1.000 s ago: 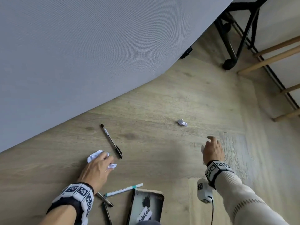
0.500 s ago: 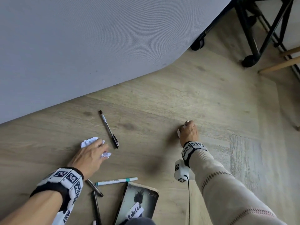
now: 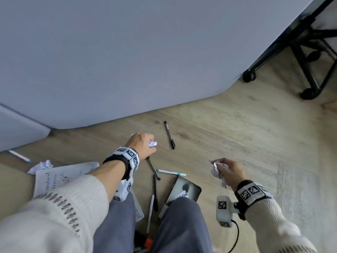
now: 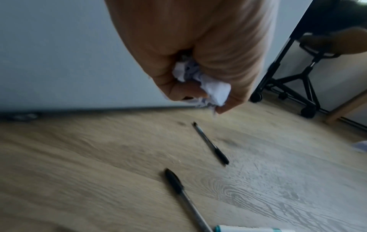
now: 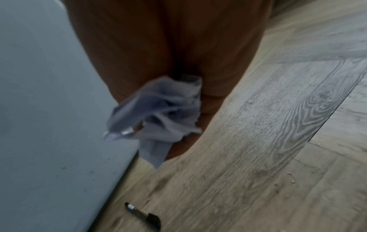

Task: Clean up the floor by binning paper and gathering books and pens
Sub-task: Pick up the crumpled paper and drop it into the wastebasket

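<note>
Head view showed the left hand [image 3: 140, 146] clenched around a small crumpled white paper ball [image 3: 152, 143] above the wooden floor [image 3: 237, 136], the right hand [image 3: 228, 172] gripping looser crumpled white paper scraps [image 3: 216, 170]. The paper looked light and soft; a whole-fist squeeze should suit.

I read the floor [image 3: 228, 136] as pale wood grain, with one greyer plank at my right. The panel [image 3: 127, 52] behind it is plain blue-grey. The crumpled paper [image 3: 152, 143] in my left hand [image 3: 140, 145] is white; the wad [image 5: 158, 113] in my right hand [image 3: 228, 171] is white too. The pen [image 3: 169, 135] is black, the marker [image 3: 171, 172] white with teal ends. The book [image 3: 189, 189] has a black-and-grey cover. The wristbands [image 3: 128, 154] carry black-and-white squares.
</note>
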A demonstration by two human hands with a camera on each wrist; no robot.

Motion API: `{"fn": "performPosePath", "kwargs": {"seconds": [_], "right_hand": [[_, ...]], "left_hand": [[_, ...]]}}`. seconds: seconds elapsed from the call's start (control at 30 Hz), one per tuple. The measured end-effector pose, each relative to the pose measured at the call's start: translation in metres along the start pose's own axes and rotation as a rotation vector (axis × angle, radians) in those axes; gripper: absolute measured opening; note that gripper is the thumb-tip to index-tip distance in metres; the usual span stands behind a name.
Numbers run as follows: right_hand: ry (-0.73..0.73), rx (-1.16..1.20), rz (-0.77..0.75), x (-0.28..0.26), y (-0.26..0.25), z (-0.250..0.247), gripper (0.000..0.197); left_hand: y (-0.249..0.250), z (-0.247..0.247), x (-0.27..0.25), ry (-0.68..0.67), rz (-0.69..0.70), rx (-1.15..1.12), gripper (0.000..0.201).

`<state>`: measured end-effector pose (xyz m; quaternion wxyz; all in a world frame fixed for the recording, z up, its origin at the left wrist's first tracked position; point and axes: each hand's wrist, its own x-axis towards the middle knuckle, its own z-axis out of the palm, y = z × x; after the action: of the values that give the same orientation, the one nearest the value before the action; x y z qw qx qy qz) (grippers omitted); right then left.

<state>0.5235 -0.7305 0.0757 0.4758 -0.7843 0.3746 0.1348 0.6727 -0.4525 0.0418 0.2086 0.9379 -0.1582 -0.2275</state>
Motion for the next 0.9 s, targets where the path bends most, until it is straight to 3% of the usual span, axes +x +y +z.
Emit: {"fn": "performPosePath", "kwargs": {"seconds": [0.17,0.27,0.47,0.6,0.8,0.9], "right_hand": [[0.064,0.101,-0.013,-0.056,-0.011,0.01,0.021],[0.11,0.006,-0.105,-0.08,-0.023,0.018,0.02],[0.037,0.038,-0.233,-0.102,-0.039,0.035,0.018],[-0.029,0.051,-0.247,-0.095,-0.016,0.074,0.014],[-0.264,0.027,-0.147,-0.079,0.036,0.158,0.02],[-0.38,-0.109,-0.208,-0.077,0.035,0.197,0.018]], "left_hand": [[-0.026,-0.041,-0.06,0.162,-0.046,0.053,0.024],[-0.038,-0.055,-0.097,0.255,-0.016,0.078,0.025],[-0.062,-0.061,-0.122,0.098,0.016,0.152,0.024],[-0.1,-0.026,-0.13,0.011,-0.012,0.108,0.038],[-0.169,0.039,-0.182,-0.031,-0.144,-0.042,0.022],[-0.208,0.047,-0.207,0.027,-0.204,-0.101,0.017]]}}
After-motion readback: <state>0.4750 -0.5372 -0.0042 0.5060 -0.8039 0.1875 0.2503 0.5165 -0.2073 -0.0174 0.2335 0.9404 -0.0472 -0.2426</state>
